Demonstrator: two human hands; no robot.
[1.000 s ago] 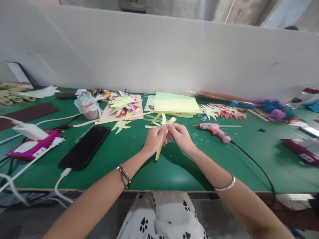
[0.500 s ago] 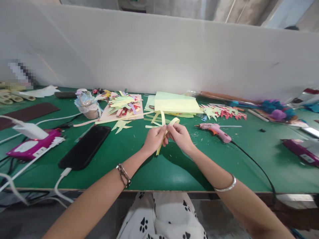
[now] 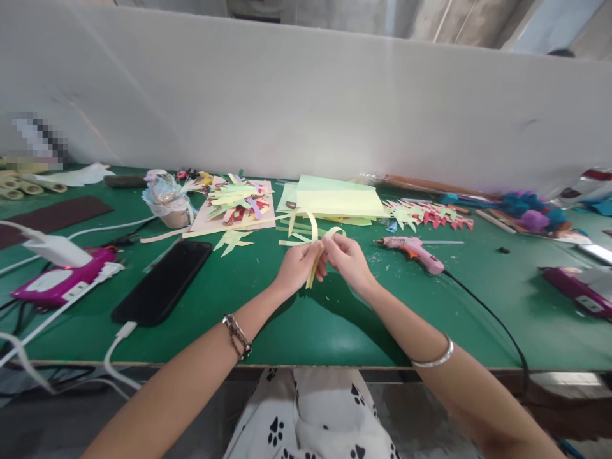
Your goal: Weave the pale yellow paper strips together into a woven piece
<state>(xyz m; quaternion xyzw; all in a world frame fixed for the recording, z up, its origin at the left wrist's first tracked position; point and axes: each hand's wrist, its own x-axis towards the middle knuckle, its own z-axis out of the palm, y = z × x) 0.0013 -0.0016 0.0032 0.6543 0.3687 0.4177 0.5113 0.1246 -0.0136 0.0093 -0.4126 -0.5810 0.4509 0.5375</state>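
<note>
Over the middle of the green table, my left hand (image 3: pixel 297 264) and my right hand (image 3: pixel 348 258) meet, each closed in a pinch on a pale yellow paper strip (image 3: pixel 313 223). The strip curls in loops above both hands, and a tail hangs down between them. My fingers hide where its parts cross. Just behind the hands, more pale strips (image 3: pixel 289 243) lie on the table. Beyond them is a stack of light yellow and green paper sheets (image 3: pixel 340 199). A pink glue gun (image 3: pixel 415 251) lies to the right of my right hand.
A phone (image 3: pixel 163 284) on a cable and a purple power strip (image 3: pixel 71 277) with white cords sit at left. Behind are a pile of colored paper cuttings (image 3: pixel 236 203) and a wrapped pot (image 3: pixel 169 203). Red and green cut paper (image 3: pixel 430 215) lies at back right; a low wall (image 3: pixel 306 102) closes the rear.
The strip's hanging tail has swung slightly right and up, and its upper loop has shifted a little. My hands stay nearly in place, still pinching the strip.
</note>
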